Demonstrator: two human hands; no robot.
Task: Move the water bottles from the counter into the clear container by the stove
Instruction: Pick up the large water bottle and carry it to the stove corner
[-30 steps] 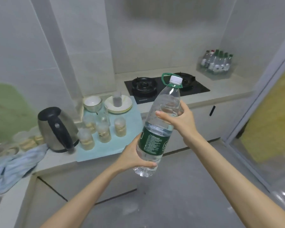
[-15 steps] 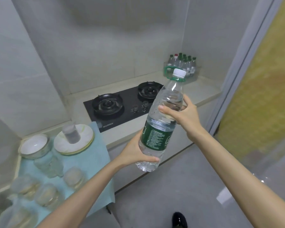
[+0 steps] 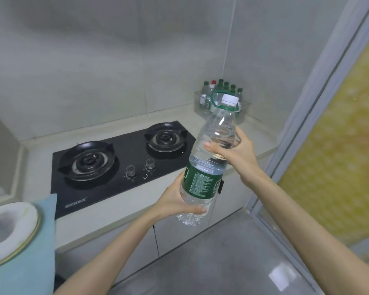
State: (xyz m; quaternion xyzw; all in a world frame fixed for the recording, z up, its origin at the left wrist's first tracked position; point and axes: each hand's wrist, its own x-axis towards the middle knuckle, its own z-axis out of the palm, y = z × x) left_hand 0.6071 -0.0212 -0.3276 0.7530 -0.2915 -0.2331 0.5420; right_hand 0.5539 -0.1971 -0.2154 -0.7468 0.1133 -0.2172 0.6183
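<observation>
**kitchen_lurker:** So what's the room like?

**bottlewatcher:** Small corner kitchen. There's a pale counter (image 3: 115,207) along grey tiled walls (image 3: 94,60), with a black two-burner stove (image 3: 119,165) set into it. Grey floor (image 3: 222,256) at lower right, and a yellow patterned panel (image 3: 339,145) down the right edge of the frame.

**kitchen_lurker:** Anything hard to make out?

**bottlewatcher:** Yeah. The clear container (image 3: 245,110) sits on the counter in the far corner, upper right of centre and right of the stove. The neck of the water bottle (image 3: 207,175) being held covers part of it. Inside stand small bottles (image 3: 226,86), mostly green caps plus one red, but I can't count them properly. At lower left a plate (image 3: 15,226) on a blue mat (image 3: 41,262) is cut off by the frame edge, and whatever's on it is just blur.

**kitchen_lurker:** And the hands?

**bottlewatcher:** Both are on the big bottle, mid-frame, up in the air in front of the counter, with its top leaning right. The left hand (image 3: 175,203) wraps the base below the green label and the right hand (image 3: 237,152) grips the upper body. White cap on, green carry loop at the neck.
</observation>
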